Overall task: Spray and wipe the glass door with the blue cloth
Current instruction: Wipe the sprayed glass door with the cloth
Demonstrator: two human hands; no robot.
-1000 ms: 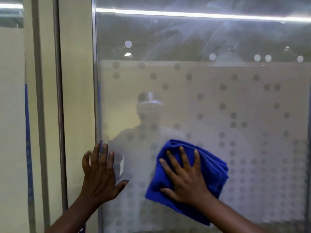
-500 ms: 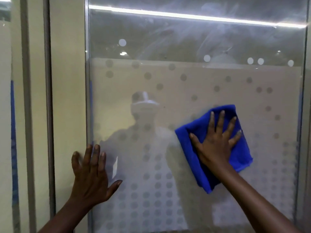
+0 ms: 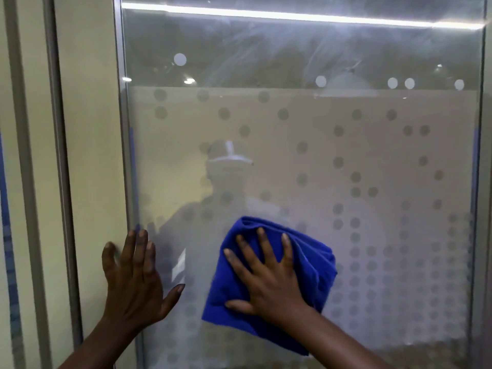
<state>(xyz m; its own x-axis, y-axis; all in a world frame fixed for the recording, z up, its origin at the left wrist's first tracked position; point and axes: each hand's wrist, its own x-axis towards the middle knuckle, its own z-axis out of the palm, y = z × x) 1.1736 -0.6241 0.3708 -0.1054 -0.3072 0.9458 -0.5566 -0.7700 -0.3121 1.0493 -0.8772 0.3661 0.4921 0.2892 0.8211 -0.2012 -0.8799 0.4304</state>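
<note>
The glass door (image 3: 306, 145) fills most of the view, with a frosted band of grey dots and smeary streaks near its top. My right hand (image 3: 269, 275) lies flat with spread fingers on the folded blue cloth (image 3: 314, 267), pressing it against the lower middle of the glass. My left hand (image 3: 135, 278) rests flat and empty on the door's left edge, fingers apart, overlapping the metal frame. No spray bottle is in view.
A metal door frame (image 3: 123, 155) runs down the left of the pane, beside a cream wall panel (image 3: 90, 155). Another frame post (image 3: 484, 182) bounds the right edge. A person's reflection shows in the glass.
My right hand has slid the blue cloth down and left from the middle right of the glass to the lower middle. My left hand stays braced on the door's left edge.
</note>
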